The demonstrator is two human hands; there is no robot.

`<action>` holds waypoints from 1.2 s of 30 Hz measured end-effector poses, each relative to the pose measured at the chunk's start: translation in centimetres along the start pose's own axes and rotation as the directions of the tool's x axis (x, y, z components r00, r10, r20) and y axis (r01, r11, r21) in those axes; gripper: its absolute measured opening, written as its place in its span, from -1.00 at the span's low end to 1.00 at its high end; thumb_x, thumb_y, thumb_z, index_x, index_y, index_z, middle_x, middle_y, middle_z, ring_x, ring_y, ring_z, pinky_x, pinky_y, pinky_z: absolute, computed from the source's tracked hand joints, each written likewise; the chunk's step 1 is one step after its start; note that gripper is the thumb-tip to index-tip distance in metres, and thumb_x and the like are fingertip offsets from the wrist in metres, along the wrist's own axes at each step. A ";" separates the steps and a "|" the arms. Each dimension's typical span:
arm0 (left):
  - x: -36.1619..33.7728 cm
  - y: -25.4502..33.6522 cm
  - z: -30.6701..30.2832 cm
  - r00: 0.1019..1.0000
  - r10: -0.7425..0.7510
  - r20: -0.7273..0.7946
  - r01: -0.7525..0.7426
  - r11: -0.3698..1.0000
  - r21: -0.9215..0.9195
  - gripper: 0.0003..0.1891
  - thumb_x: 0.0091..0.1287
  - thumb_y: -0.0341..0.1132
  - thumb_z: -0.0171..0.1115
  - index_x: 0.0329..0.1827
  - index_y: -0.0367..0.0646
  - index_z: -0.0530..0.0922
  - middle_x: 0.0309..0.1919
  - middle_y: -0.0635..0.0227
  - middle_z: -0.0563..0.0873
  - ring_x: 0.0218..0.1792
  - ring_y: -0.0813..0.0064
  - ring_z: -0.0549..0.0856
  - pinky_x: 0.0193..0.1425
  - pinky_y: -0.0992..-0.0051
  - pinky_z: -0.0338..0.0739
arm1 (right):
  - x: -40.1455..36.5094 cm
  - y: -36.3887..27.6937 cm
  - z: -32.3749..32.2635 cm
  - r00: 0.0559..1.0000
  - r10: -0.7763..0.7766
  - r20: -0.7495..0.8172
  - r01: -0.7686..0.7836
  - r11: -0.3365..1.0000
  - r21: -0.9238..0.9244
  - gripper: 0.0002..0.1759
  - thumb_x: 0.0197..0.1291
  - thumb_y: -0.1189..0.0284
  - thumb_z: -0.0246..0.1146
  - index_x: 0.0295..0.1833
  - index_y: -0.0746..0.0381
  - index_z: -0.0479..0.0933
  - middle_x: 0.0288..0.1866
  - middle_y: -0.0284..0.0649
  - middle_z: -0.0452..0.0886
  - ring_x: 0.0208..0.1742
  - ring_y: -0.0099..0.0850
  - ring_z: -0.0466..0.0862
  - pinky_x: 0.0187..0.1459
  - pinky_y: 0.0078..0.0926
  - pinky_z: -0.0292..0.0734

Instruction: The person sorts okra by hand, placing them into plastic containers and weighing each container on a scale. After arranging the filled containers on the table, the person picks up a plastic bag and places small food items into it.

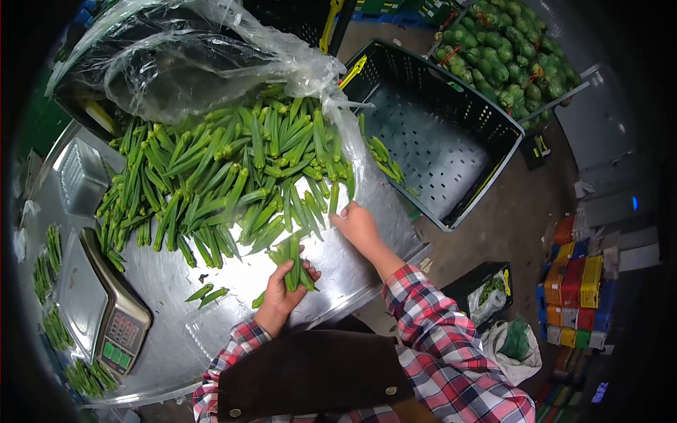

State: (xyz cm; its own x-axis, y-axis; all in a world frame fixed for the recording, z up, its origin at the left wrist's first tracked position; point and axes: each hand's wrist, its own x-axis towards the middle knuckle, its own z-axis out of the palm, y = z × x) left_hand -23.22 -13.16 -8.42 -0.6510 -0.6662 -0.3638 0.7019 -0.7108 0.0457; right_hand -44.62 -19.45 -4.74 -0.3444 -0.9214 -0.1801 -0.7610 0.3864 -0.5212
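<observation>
- L hand (276, 299): fingers & thumb closed round small okra bunch (293, 261), held over near part of counter (169, 307), just in front of main pile.
- R hand (358, 224): thumb & fingertips pressed tog., pinching end of 1 okra pod (333, 199) at pile's R edge.
- Okra pile (204, 158): loose, heaped on counter, mid to back; rear end meets clear plastic sheet (300, 60).
- Loose pods (199, 292): 2 pcs., on counter, L of bunch.
- Scale (123, 324): elec., w/ keypad, L side of counter.
- Clear trays (79, 176): stacked, behind scale.
- Okra bundles (56, 328): sev., far L, beyond scale.
- Black crate (423, 151): perforated, R of counter; few pods along its L side.
- Green produce (493, 56): lg. qty., back R.
- Coloured crates (575, 296): stacked, far R.
- White sack (522, 359): on floor, near R sleeve (451, 338).
</observation>
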 end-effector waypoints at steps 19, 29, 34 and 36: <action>-1.7 0.7 4.3 0.992 -0.001 0.123 -0.001 1.000 0.011 -0.31 0.15 -0.23 0.14 0.36 -0.06 0.09 0.31 0.06 0.20 0.33 0.05 0.19 0.36 0.05 0.09 | -0.7 -1.1 1.7 0.993 -0.101 -0.068 0.092 0.988 -0.121 -0.71 -0.02 0.29 0.21 -0.37 0.34 0.46 -0.52 0.00 0.59 -0.44 -0.04 0.61 -0.34 -0.18 0.51; -2.1 0.4 2.7 0.997 0.010 0.073 -0.011 1.000 0.015 -0.32 0.20 -0.19 0.18 0.34 -0.16 0.10 0.25 0.02 0.30 0.28 0.04 0.27 0.35 0.09 0.14 | -9.9 -2.9 -3.6 0.968 -0.099 0.232 -0.045 0.837 0.545 -0.75 0.20 0.35 0.15 -0.39 0.32 0.50 -0.67 -0.33 0.51 -0.73 -0.64 0.44 -0.70 -0.62 0.31; -2.4 1.2 0.5 0.999 0.000 0.032 -0.002 0.998 0.056 -0.51 0.16 -0.37 0.17 0.18 -0.23 0.30 -0.02 0.12 0.54 0.01 0.15 0.53 0.18 0.10 0.34 | -10.6 -4.2 -2.6 0.942 -0.173 0.287 0.028 0.894 0.448 -0.72 0.11 0.27 0.24 -0.38 0.31 0.53 -0.63 -0.19 0.52 -0.60 -0.45 0.52 -0.52 -0.51 0.40; -3.9 2.1 1.4 1.000 0.000 0.014 -0.001 0.998 0.058 -0.54 0.10 -0.46 0.18 0.11 -0.23 0.34 -0.13 0.22 0.57 -0.14 0.25 0.58 0.05 0.12 0.43 | -8.4 -4.0 -1.9 0.986 -0.133 0.100 0.092 0.936 0.339 -0.71 0.11 0.25 0.22 -0.34 0.30 0.53 -0.56 -0.05 0.56 -0.51 -0.19 0.60 -0.43 -0.35 0.46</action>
State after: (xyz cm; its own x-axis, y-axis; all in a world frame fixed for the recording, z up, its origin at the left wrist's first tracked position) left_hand -19.57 -12.40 -5.58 -0.6552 -0.6691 -0.3507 0.6843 -0.7223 0.0997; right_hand -39.76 -13.15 0.47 -0.1835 -0.9641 -0.1917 -0.5575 0.2627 -0.7875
